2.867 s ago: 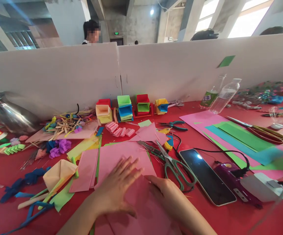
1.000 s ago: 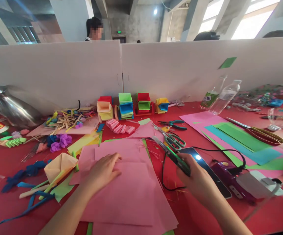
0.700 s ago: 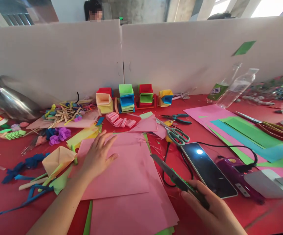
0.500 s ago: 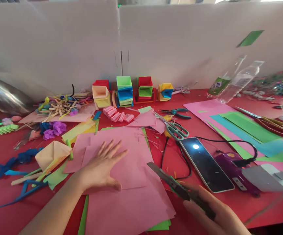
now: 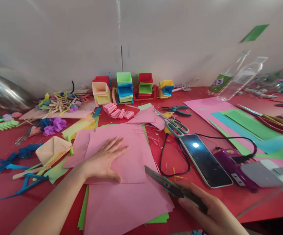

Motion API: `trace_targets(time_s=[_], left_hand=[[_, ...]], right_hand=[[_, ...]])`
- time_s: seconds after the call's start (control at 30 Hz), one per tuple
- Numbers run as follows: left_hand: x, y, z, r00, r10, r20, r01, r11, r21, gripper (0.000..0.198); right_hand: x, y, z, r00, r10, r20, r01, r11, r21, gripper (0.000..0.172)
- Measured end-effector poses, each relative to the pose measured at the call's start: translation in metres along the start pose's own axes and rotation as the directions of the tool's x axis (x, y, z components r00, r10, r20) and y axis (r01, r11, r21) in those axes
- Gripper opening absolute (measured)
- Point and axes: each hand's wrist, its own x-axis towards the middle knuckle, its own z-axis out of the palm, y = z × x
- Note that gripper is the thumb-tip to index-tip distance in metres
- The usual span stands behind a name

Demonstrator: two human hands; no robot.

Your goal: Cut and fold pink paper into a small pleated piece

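Observation:
My left hand [image 5: 104,160] lies flat with fingers spread on a pink sheet of paper [image 5: 131,156]. Under that sheet is a stack of larger pink paper [image 5: 129,209], with green paper [image 5: 83,212] peeking out at its edges. My right hand [image 5: 205,205] is closed around a utility knife [image 5: 173,187]. Its blade is out and points up and left, with the tip close to the right edge of the upper pink sheet; whether it touches the paper I cannot tell.
A phone [image 5: 206,160] with its light on and a purple power adapter [image 5: 235,166] lie to the right. Green-handled scissors [image 5: 177,127] and pliers [image 5: 178,110] are behind the stack. Folded paper boxes [image 5: 125,88] stand by the wall. Craft sticks [image 5: 59,104] are piled at left.
The knife in my right hand has moved slightly left and its tip sits nearer the upper sheet's edge. My left hand stays spread on the paper. The view has tilted a little.

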Motion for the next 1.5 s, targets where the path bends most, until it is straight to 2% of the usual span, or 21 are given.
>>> trace_targets(time_s=[0.13, 0.27, 0.33, 0.43, 0.53, 0.73, 0.83, 1.2, 1.5], left_hand=[[0.0, -0.001, 0.0, 1.0, 0.014, 0.004, -0.014, 1.0, 0.022, 0.097], [0.0, 0.008, -0.006, 1.0, 0.006, 0.015, -0.007, 0.999, 0.04, 0.091], [0.002, 0.016, -0.011, 0.999, 0.04, 0.024, -0.042, 0.998, 0.048, 0.084], [0.008, 0.025, -0.013, 0.99, 0.137, 0.033, -0.139, 0.987, 0.084, 0.073], [0.014, 0.023, -0.006, 0.978, 0.207, 0.032, -0.209, 0.97, 0.123, 0.063], [0.016, 0.01, 0.013, 0.962, 0.267, -0.052, -0.254, 0.951, 0.176, 0.056], [0.016, 0.009, 0.014, 0.961, 0.272, -0.049, -0.256, 0.943, 0.215, 0.055], [0.016, 0.01, 0.013, 0.964, 0.263, -0.045, -0.246, 0.94, 0.237, 0.055], [0.016, 0.011, 0.013, 0.964, 0.262, -0.045, -0.245, 0.942, 0.227, 0.055]], right_hand=[[0.001, 0.002, 0.0, 0.997, -0.065, 0.031, 0.069, 0.983, -0.17, 0.035], [-0.001, 0.004, 0.001, 0.993, -0.114, -0.043, 0.091, 0.928, -0.361, 0.032], [-0.001, 0.002, 0.001, 0.985, -0.158, -0.064, 0.117, 0.9, -0.42, 0.034], [0.002, -0.002, 0.0, 0.973, -0.228, -0.023, 0.193, 0.872, -0.45, 0.036], [0.008, -0.002, 0.0, 0.961, -0.277, 0.016, 0.253, 0.848, -0.465, 0.035], [0.014, 0.011, -0.001, 0.906, -0.423, 0.019, 0.358, 0.742, -0.567, 0.032], [0.013, 0.014, -0.003, 0.892, -0.451, 0.032, 0.389, 0.73, -0.562, 0.033], [0.011, 0.015, -0.005, 0.92, -0.389, 0.047, 0.364, 0.804, -0.47, 0.033], [0.016, 0.005, 0.003, 0.903, -0.428, 0.028, 0.391, 0.793, -0.467, 0.03]])
